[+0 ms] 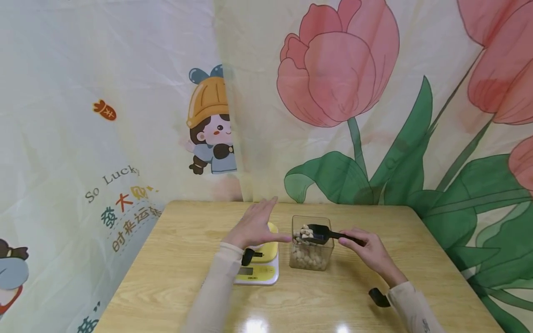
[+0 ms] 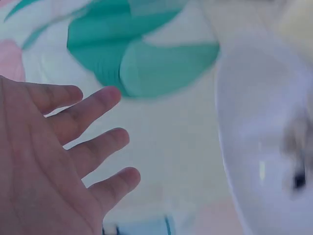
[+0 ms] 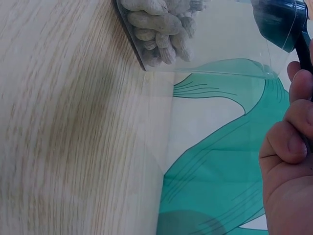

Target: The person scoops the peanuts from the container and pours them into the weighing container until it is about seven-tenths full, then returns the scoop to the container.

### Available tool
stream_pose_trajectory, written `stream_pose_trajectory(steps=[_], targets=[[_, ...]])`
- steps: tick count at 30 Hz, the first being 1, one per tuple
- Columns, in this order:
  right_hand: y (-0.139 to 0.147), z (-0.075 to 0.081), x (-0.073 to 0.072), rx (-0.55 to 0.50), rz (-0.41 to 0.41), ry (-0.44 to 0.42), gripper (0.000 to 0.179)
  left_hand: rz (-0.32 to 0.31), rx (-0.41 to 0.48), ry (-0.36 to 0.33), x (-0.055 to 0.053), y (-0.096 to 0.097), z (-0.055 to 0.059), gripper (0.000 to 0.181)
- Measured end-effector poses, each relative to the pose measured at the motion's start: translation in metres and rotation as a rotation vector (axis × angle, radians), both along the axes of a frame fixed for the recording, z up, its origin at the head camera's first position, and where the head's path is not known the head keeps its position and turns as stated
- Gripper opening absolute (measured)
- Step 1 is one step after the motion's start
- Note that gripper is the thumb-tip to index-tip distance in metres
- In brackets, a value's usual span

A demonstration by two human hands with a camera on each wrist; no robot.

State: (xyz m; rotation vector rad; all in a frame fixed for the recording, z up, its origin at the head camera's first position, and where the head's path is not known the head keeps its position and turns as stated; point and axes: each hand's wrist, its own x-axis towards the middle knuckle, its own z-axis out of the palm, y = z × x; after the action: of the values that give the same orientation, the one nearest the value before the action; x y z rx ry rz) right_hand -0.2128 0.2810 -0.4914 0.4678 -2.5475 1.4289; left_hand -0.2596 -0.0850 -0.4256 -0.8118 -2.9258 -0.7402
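My right hand (image 1: 368, 249) grips the handle of a black scoop (image 1: 320, 234), its fingers curled round it in the right wrist view. Unshelled peanuts (image 1: 306, 231) lie in the scoop, over the mouth of a clear square container (image 1: 291, 259). More peanuts (image 3: 156, 24) fill the container's lower part. My left hand (image 1: 256, 226), fingers spread and holding nothing, is above a yellow and white kitchen scale (image 1: 266, 273) and partly hides it. Beside that hand, the left wrist view has a blurred white curved surface (image 2: 244, 122); its kind is unclear.
Scale and container stand side by side on a wooden table (image 1: 175, 259), the scale on the left. Behind the table's far edge hangs a printed cloth (image 1: 258, 115) with tulips and cartoon figures. Dark wrist devices (image 1: 378, 297) sit at both sleeves.
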Motion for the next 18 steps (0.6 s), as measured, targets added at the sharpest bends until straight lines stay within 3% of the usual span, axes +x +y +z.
stream_pose_trajectory(steps=[3,9,14,18], targets=[[-0.001,-0.001,0.0,0.005,-0.007,0.0,0.027,0.074,0.015,0.004,-0.003,-0.025,-0.004,0.13],[0.001,-0.003,-0.001,0.025,-0.014,0.011,0.028,0.167,0.044,-0.054,-0.003,-0.063,-0.029,0.134],[0.002,0.001,0.001,0.044,-0.055,0.012,0.03,0.183,0.043,-0.092,0.0,-0.075,-0.046,0.134],[0.0,0.008,-0.002,0.041,-0.041,0.019,0.031,0.18,0.043,-0.112,0.001,-0.077,-0.056,0.127]])
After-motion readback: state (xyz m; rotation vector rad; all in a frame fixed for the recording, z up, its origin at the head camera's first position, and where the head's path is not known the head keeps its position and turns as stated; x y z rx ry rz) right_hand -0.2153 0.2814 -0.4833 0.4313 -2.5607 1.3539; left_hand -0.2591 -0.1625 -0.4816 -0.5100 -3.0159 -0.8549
